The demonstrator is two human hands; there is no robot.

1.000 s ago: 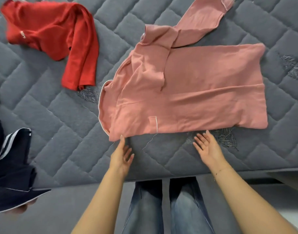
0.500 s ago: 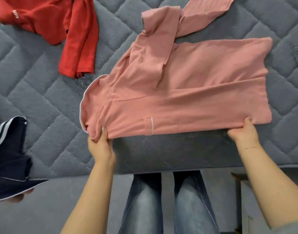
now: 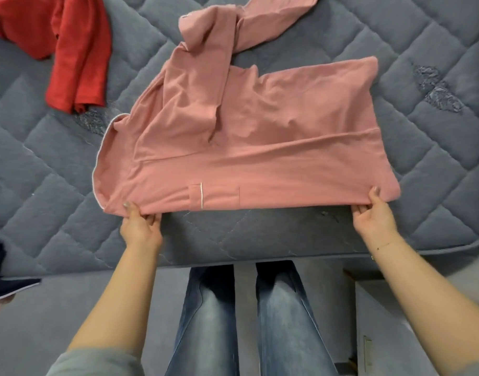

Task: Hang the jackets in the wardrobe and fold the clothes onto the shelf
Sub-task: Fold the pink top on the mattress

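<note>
A salmon-pink cotton top with thin white piping lies spread across a grey quilted mattress with diamond stitching, its long side running left to right. Its near edge is lifted slightly off the mattress. The left hand pinches that edge close to the left corner, thumb on top of the cloth and fingers curled beneath. The right hand pinches the same edge near the right corner in the same way, thumb over and fingers under. One pink sleeve is folded across the body of the top, and another stretch of pink cloth trails off toward the far side of the mattress. A small patch pocket with a white stripe sits just above the held edge, between the two hands.

A crumpled bright red long-sleeved garment lies well apart at the far left of the mattress. A dark navy garment with white trim sits at the left edge of the view; what kind of garment it is cannot be made out. Blue denim jeans show below, on the person's legs.
</note>
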